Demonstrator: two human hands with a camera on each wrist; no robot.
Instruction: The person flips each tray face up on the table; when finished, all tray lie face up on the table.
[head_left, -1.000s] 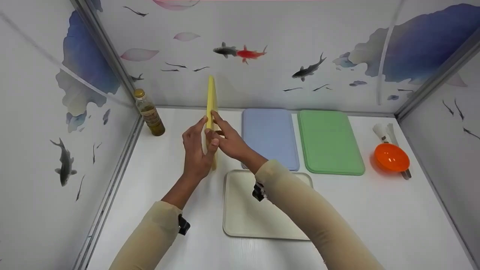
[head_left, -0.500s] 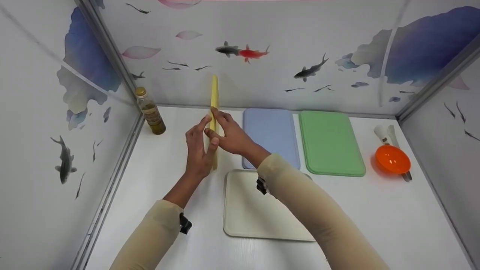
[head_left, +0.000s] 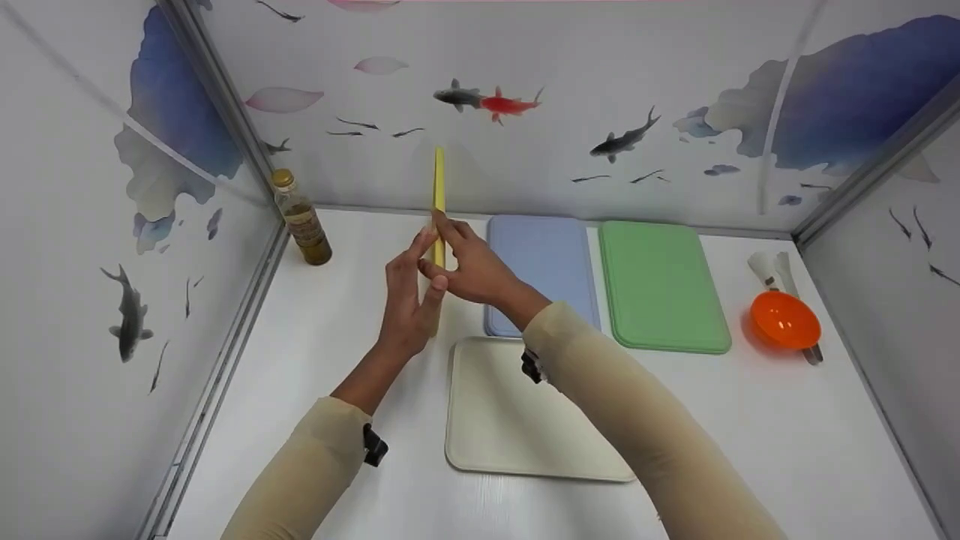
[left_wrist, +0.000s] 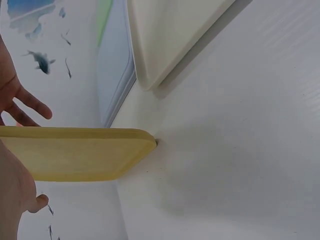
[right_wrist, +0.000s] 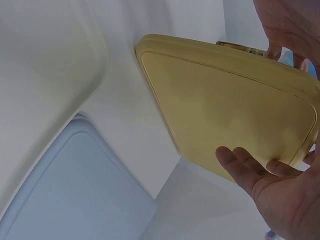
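A yellow cutting board [head_left: 439, 180] stands on edge between my two hands, seen nearly edge-on in the head view. My left hand [head_left: 409, 300] holds it from the left, its thumb across the near edge. From the other side, my right hand [head_left: 484, 270] grips it, thumb over the edge and fingertips [right_wrist: 225, 155] by the broad face. Whether the board's lower corner [left_wrist: 150, 142] touches the table or hovers just above, I cannot tell. To the right lie a blue board [head_left: 540, 262] and a green board [head_left: 664, 285]. A cream tray [head_left: 517, 412] is nearer the front.
An oil bottle [head_left: 306, 229] with a yellow cap stands in the back left corner. On the right an orange bowl [head_left: 785, 320] sits over utensils [head_left: 763, 266] with pale ends. Patterned walls close in the white table [head_left: 315, 337] at the back and sides.
Both hands have shifted slightly to the right together with the upright yellow cutting board. The bottle, tray, other boards and bowl have stayed in place.
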